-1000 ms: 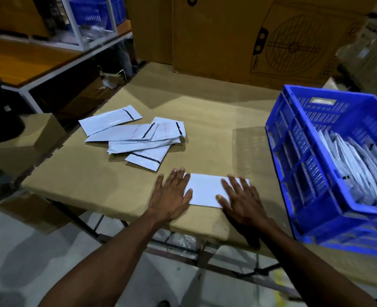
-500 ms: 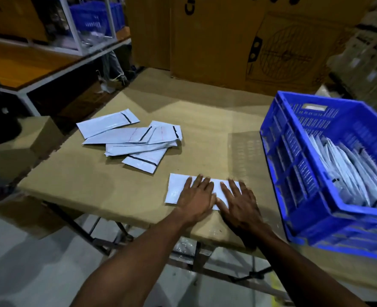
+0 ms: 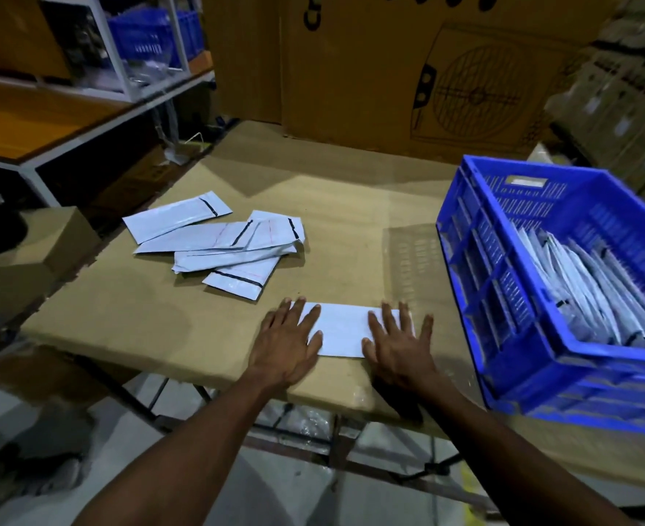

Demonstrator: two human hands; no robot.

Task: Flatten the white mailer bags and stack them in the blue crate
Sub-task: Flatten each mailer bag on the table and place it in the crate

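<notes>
One white mailer bag [image 3: 341,328] lies flat near the front edge of the cardboard-covered table [image 3: 351,206]. My left hand [image 3: 288,341] presses its left end with straight, spread fingers. My right hand [image 3: 398,343] presses its right end the same way. A loose pile of several white mailer bags [image 3: 222,244] with black strips lies further back on the left. The blue crate [image 3: 503,336] stands at the right, tilted in view, with several white bags [image 3: 594,290] stacked inside it.
Large cardboard boxes [image 3: 408,70] wall off the back of the table. A small cardboard box [image 3: 59,237] sits off the table's left edge. A white metal shelf [image 3: 123,62] with another blue crate stands at the back left. The floor shows below the table's front edge.
My hands were side by side on the bag's right half half a second ago. They have slid apart to its two ends, as one second ago.
</notes>
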